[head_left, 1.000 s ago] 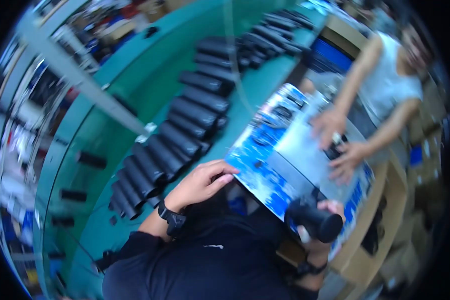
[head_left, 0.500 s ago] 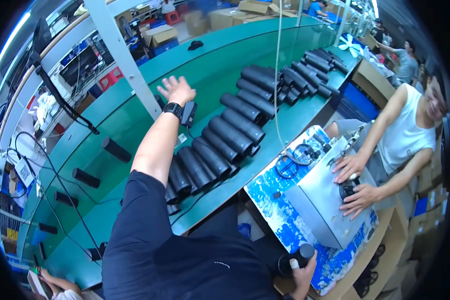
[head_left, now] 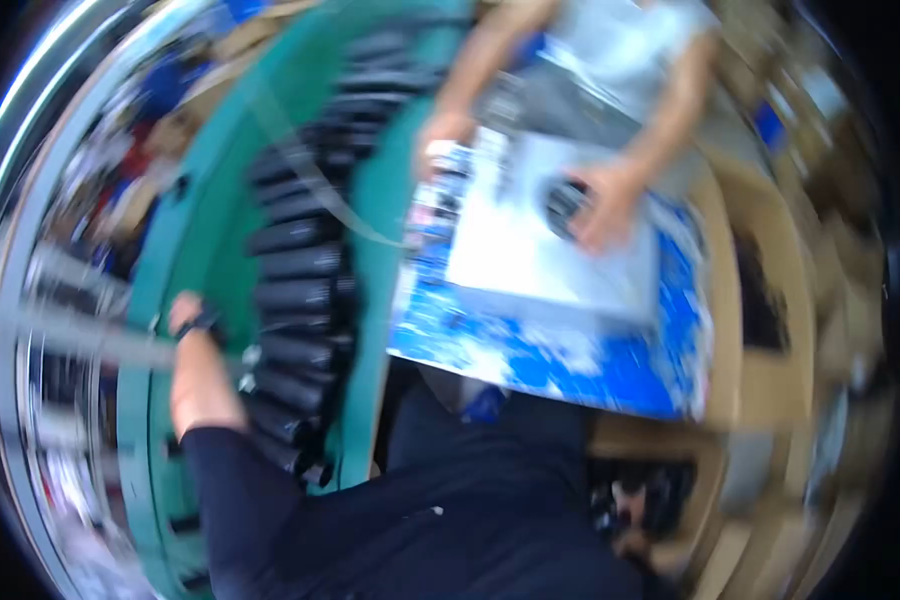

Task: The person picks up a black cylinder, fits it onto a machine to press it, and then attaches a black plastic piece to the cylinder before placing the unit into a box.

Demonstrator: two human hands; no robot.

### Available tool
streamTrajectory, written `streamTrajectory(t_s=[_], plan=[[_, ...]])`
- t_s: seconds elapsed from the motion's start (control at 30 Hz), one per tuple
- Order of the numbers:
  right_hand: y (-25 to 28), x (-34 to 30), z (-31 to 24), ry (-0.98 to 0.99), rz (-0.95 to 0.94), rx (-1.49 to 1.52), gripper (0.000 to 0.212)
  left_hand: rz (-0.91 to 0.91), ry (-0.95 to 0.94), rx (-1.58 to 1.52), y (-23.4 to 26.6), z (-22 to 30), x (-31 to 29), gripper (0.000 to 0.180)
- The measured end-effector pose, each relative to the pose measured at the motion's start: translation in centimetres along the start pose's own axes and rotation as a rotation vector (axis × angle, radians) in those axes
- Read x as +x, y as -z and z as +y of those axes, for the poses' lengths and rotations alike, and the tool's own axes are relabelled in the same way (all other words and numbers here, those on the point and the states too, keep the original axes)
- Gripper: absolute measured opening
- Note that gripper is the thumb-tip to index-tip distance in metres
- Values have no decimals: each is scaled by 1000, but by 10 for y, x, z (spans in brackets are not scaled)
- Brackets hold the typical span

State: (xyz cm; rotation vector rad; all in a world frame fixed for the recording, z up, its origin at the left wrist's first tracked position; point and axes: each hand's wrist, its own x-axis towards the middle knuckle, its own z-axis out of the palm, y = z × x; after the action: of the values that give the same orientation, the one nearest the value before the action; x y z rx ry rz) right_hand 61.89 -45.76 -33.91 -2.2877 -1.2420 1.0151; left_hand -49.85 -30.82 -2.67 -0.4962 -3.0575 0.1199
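My left hand (head_left: 183,310) is over the green bench, beside a pale metal post, with a dark band on the wrist. Motion blur hides whether its fingers are open or closed. A row of black cylinders (head_left: 295,295) lies on the green bench (head_left: 365,400) to the right of that arm. Low on the right, my right hand (head_left: 630,510) is at a cardboard box (head_left: 705,480), among dark parts. It is too blurred to show its grip. Across from me, a co-worker's hand (head_left: 610,200) rests on a black round part (head_left: 567,207) on a silver metal box (head_left: 530,260).
The metal box stands on a worn blue-and-white board (head_left: 530,350). The co-worker's other hand (head_left: 445,140) is near small parts at the board's far left. A cardboard tray (head_left: 725,330) with dark parts lies along its right. A pale cable (head_left: 330,200) hangs over the cylinders.
The view has swung right and blurred. My right hand, which held a black cylinder, is now at the cardboard box. The co-worker's one hand has left the round part.
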Motion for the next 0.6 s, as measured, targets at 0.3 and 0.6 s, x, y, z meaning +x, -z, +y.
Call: streamTrajectory(t_s=[0.3,0.6], plan=[[-126,-46,39,-703,267,-134,57,370,-606,-257,96,45,-8,68],[-157,-41,-8,-891,104,237,91,852,-557,-977,184,62,-169,58]])
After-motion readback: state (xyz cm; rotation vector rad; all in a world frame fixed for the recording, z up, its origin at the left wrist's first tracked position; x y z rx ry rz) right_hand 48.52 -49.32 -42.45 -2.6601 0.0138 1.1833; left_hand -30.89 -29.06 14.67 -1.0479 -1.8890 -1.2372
